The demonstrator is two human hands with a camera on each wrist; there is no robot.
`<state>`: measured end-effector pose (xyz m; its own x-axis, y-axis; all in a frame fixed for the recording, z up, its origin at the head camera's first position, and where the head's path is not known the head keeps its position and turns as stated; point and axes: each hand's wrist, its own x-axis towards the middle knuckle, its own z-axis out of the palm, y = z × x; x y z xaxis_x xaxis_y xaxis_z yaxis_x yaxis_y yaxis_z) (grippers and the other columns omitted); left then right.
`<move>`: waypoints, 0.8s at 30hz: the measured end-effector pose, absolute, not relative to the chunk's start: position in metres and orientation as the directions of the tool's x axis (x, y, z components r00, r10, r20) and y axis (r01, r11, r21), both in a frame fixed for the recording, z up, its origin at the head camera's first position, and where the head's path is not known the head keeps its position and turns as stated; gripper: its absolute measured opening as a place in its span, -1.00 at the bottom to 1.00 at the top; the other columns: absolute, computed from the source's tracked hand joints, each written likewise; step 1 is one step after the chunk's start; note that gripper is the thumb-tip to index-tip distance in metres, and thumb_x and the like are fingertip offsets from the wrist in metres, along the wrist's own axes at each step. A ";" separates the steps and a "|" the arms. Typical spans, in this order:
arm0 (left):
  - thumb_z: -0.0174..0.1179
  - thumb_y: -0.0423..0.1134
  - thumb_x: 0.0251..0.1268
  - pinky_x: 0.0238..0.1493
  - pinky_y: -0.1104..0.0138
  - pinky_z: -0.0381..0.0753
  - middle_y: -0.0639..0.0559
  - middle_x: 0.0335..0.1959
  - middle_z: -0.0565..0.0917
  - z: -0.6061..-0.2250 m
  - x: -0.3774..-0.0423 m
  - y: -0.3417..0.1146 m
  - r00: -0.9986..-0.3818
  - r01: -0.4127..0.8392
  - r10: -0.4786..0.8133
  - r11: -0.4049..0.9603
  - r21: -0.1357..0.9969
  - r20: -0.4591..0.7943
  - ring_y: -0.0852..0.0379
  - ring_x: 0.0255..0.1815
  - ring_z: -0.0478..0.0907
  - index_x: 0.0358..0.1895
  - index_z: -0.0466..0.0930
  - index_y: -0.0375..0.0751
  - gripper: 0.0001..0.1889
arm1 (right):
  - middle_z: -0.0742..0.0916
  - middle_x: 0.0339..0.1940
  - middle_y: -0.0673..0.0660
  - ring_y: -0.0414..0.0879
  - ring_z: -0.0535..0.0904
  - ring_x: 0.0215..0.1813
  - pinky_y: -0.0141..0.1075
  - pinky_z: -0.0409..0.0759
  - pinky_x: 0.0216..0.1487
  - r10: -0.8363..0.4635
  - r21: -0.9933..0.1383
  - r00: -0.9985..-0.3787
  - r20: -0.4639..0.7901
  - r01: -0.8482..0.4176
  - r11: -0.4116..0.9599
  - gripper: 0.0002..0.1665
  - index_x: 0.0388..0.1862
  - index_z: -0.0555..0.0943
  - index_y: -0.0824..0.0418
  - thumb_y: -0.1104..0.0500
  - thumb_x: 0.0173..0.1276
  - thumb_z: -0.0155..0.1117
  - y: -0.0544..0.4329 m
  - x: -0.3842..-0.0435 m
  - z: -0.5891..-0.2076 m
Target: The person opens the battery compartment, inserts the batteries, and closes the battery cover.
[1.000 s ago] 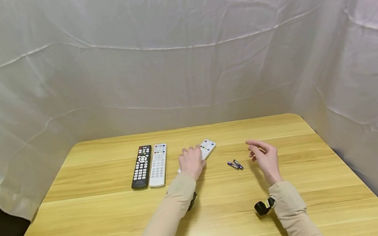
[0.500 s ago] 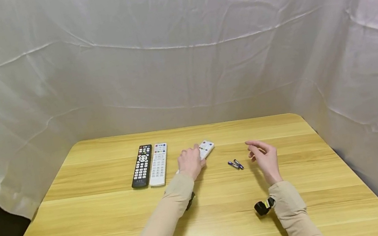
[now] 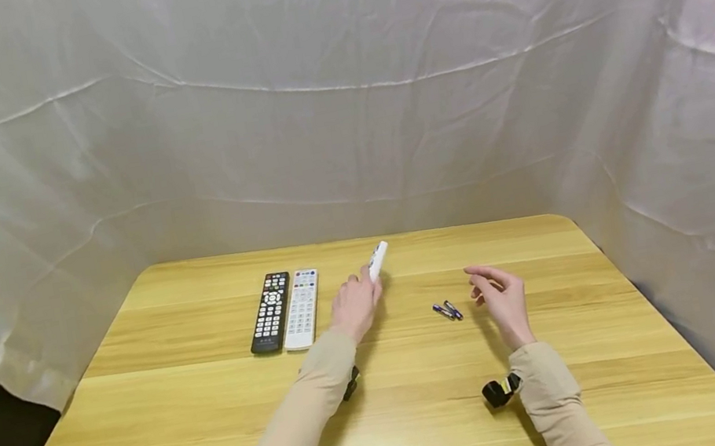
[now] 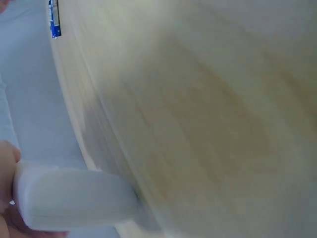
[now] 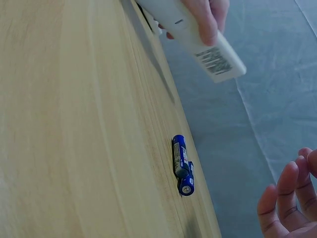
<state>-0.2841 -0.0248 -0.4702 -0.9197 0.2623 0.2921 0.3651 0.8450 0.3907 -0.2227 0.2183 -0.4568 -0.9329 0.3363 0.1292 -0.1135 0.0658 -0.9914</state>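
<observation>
My left hand grips a white remote control, which stands tilted on its side over the table. In the right wrist view the back of that remote faces the camera, with a printed label near its end. The left wrist view shows the remote's end up close. Two blue batteries lie side by side and touching on the wood. To their right hovers my right hand, fingers loosely bent and holding nothing.
A black remote and a second white remote lie parallel to the left of my left hand. The wooden table ends at the back before a pale hanging cloth.
The left hand has turned the white remote from lying face up to standing on its side and raised its far end. My right hand and the batteries have stayed put.
</observation>
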 end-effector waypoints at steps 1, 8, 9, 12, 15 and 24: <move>-0.09 -0.12 0.63 -0.63 0.35 0.53 -0.21 -0.36 0.60 -0.470 -0.284 -0.026 -0.918 0.369 0.259 0.834 0.410 0.299 0.04 -0.52 0.46 0.29 0.36 -0.32 -0.60 | 0.70 -0.43 -0.11 -0.27 0.57 -0.45 -0.40 0.70 -0.38 0.337 -0.991 -0.933 0.129 -0.113 0.065 -0.69 0.10 0.62 0.49 0.38 0.44 0.18 0.218 -0.223 -0.457; -0.12 -0.09 0.64 -0.56 0.34 0.53 -0.18 -0.34 0.65 -0.469 -0.278 -0.035 -0.880 0.404 0.205 0.795 0.452 0.428 0.00 -0.44 0.51 0.33 0.37 -0.25 -0.59 | 0.68 -0.45 -0.22 -0.27 0.57 -0.44 -0.41 0.69 -0.37 0.330 -0.994 -0.938 0.109 -0.094 0.063 -0.68 0.12 0.61 0.49 0.38 0.44 0.17 0.217 -0.223 -0.456; -0.13 -0.08 0.65 -0.55 0.33 0.54 -0.17 -0.32 0.68 -0.468 -0.276 -0.036 -0.878 0.403 0.192 0.789 0.463 0.438 -0.02 -0.41 0.54 0.34 0.37 -0.23 -0.59 | 0.69 -0.45 -0.22 -0.27 0.57 -0.44 -0.41 0.69 -0.37 0.329 -0.993 -0.938 0.110 -0.094 0.065 -0.67 0.12 0.61 0.49 0.38 0.44 0.17 0.217 -0.223 -0.456; -0.14 -0.07 0.65 -0.44 0.29 0.60 -0.17 -0.21 0.75 -0.462 -0.269 -0.037 -0.877 0.402 0.163 0.766 0.502 0.453 -0.06 -0.30 0.60 0.34 0.40 -0.21 -0.59 | 0.69 -0.44 -0.24 -0.27 0.57 -0.44 -0.40 0.70 -0.37 0.329 -0.993 -0.937 0.115 -0.097 0.070 -0.67 0.12 0.61 0.49 0.38 0.44 0.17 0.218 -0.223 -0.457; -0.12 -0.09 0.64 -0.30 0.23 0.65 -0.19 -0.13 0.77 -0.455 -0.261 -0.039 -0.878 0.401 0.135 0.730 0.553 0.459 -0.09 -0.19 0.63 0.33 0.43 -0.22 -0.60 | 0.69 -0.45 -0.23 -0.27 0.57 -0.45 -0.40 0.70 -0.38 0.330 -0.992 -0.936 0.122 -0.104 0.071 -0.68 0.12 0.61 0.50 0.39 0.44 0.17 0.219 -0.223 -0.458; 0.08 -0.16 0.54 -0.29 0.13 0.79 -0.32 -0.06 0.76 -0.433 -0.237 -0.054 -0.935 0.313 0.023 0.528 0.790 0.355 -0.16 -0.22 0.73 0.24 0.54 -0.31 -0.62 | 0.68 -0.48 -0.21 -0.28 0.57 -0.46 -0.42 0.69 -0.40 0.335 -0.991 -0.933 0.132 -0.119 0.060 -0.68 0.11 0.61 0.52 0.40 0.44 0.17 0.219 -0.223 -0.456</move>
<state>-0.2373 -0.0545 -0.4331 -0.9346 0.0233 0.3550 0.3130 0.5278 0.7896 -0.2228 0.2190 -0.4565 -0.9331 0.3347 0.1318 -0.1186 0.0595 -0.9912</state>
